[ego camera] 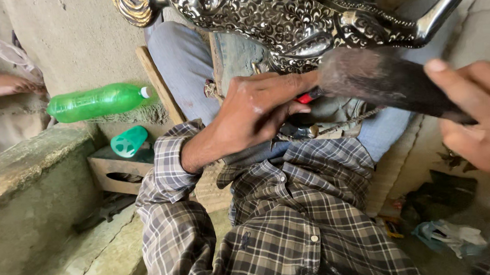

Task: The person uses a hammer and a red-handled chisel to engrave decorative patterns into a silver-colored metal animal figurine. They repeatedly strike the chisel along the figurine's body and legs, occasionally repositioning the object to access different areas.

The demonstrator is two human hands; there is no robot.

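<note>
Head view, as the person sits with the work across the lap:
Left hand: the left hand (255, 114) is closed around a slim red-handled tool (306, 97); only a short red stub shows past the knuckles, and its tip is hidden.
Right hand: the right hand (476, 117) grips the near end of a dark, worn, blunt bar-shaped striker (383, 81), thumb on top and fingers wrapped beneath.
Workpiece: the silver-and-black ornate metal piece with embossed scrollwork (283, 16) rests over the blue-jeaned knees, just beyond the left hand and touching or nearly touching the striker's far end.
Risk, slip: in my judgement a glancing blow could skid off the polished relief and mar the pattern, the curved surface offering little purchase.
Risk, fingers: the left knuckles lie just beside the striker's head, so a misaimed stroke could catch them.
Risk, support: the piece sits on legs alone and may rock under impact.
Materials: glossy chased metal; matte, scuffed striker; soft checked cotton shirt.
Surroundings: a green plastic bottle (98, 101) lying on its side and a green plastic cup (128, 141), well left of the left hand, by rough concrete.
</note>
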